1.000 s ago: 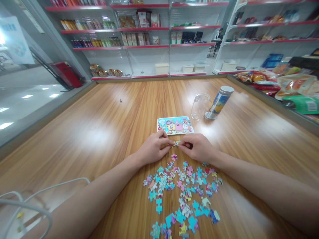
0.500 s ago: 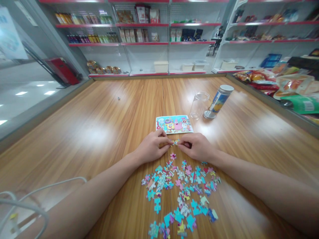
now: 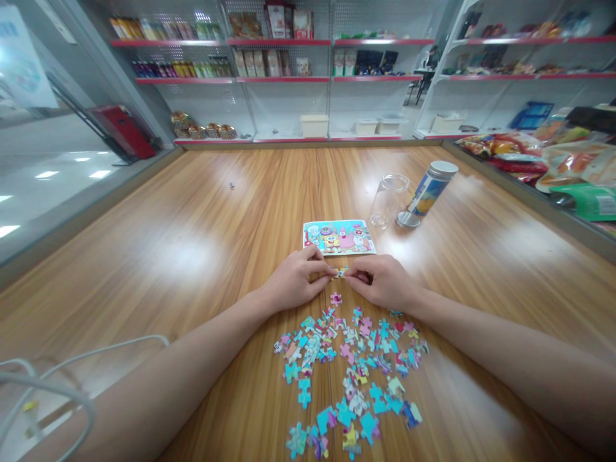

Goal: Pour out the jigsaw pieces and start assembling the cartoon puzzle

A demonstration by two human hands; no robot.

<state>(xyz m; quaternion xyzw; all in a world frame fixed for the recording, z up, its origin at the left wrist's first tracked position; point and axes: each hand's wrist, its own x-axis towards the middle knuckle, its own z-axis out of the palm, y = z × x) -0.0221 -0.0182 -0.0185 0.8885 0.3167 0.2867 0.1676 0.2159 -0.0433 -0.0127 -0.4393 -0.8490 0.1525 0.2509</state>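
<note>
My left hand (image 3: 294, 281) and my right hand (image 3: 382, 281) meet over the wooden table (image 3: 192, 244), both pinching small puzzle pieces (image 3: 340, 273) between their fingertips. Just beyond the hands lies a colourful cartoon picture card (image 3: 339, 236). In front of me, below the hands, several loose jigsaw pieces (image 3: 349, 366) are scattered in pink, blue and white. One single piece (image 3: 335, 298) lies right under the hands.
A clear plastic jar (image 3: 387, 200) lies on its side beyond the card, with a printed tube with a white cap (image 3: 430, 188) and a round lid (image 3: 408, 220) beside it. Snack bags (image 3: 553, 160) line the right edge. White cables (image 3: 58, 378) lie at lower left. Shelves (image 3: 289, 77) stand behind.
Both hands stay pinched together on the pieces in the same spot. Only the camera has shifted slightly.
</note>
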